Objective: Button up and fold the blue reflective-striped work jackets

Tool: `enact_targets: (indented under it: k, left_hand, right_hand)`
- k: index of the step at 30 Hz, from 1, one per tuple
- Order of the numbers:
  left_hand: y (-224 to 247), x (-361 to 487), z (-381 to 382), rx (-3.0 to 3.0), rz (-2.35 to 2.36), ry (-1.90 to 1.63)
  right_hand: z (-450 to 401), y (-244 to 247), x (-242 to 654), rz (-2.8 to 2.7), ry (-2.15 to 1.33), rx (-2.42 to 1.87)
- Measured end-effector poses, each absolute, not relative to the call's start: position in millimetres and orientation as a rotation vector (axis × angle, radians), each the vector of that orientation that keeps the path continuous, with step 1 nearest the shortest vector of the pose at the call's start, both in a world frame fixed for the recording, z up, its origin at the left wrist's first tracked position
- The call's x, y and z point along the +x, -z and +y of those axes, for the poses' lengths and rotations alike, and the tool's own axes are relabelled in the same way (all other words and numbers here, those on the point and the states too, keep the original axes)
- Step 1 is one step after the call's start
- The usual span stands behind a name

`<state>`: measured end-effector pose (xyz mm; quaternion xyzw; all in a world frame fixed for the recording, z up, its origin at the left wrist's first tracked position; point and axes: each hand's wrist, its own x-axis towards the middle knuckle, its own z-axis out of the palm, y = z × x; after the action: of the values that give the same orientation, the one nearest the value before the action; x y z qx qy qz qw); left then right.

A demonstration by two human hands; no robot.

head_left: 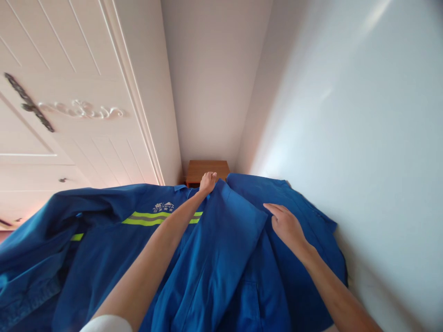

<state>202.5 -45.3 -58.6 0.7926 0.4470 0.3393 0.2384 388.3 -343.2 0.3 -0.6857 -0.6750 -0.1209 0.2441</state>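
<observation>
A blue work jacket [107, 240] with yellow-green reflective stripes and a white chest logo lies spread out in front of me. My left hand [208, 182] reaches across it, fingers closed on the cloth at its upper edge. From there a loose front panel [224, 230] of the jacket hangs folded over, its corner pointing right. Close beside that corner is my right hand [287, 226], index finger stretched out to the left and the other fingers partly curled. Whether its fingertips touch the panel is unclear. More blue cloth [311, 258] lies beneath the right hand.
A white cabinet [138, 69] with carved trim and dark metal handles stands on the left. A pale wall [363, 138] rises close on the right. Between them, at the far end, is a small brown wooden piece of furniture [207, 169].
</observation>
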Motion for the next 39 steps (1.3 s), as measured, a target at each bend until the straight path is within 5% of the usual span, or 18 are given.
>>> enact_targets:
  k: [8, 12, 19, 32, 39]
  left_hand:
    - [48, 204, -76, 2.888, 0.402, -0.607]
    - [76, 212, -72, 2.77, 0.572, -0.33]
    - [106, 209, -72, 2.7, 0.595, -0.42]
    - [52, 85, -108, 2.853, 0.819, -0.852]
    - [58, 30, -113, 2.828, 1.123, -0.459]
  right_hand:
    - [-304, -16, 315, -2.255, 0.349, -1.716]
    - [-302, 25, 339, -2.314, 0.136, -2.059]
    - [-329, 65, 378, -2.25, 0.165, -2.072]
    - [-328, 59, 375, -2.249, 0.013, -2.113]
    - [-292, 21, 321, -2.127, 0.027, -2.293]
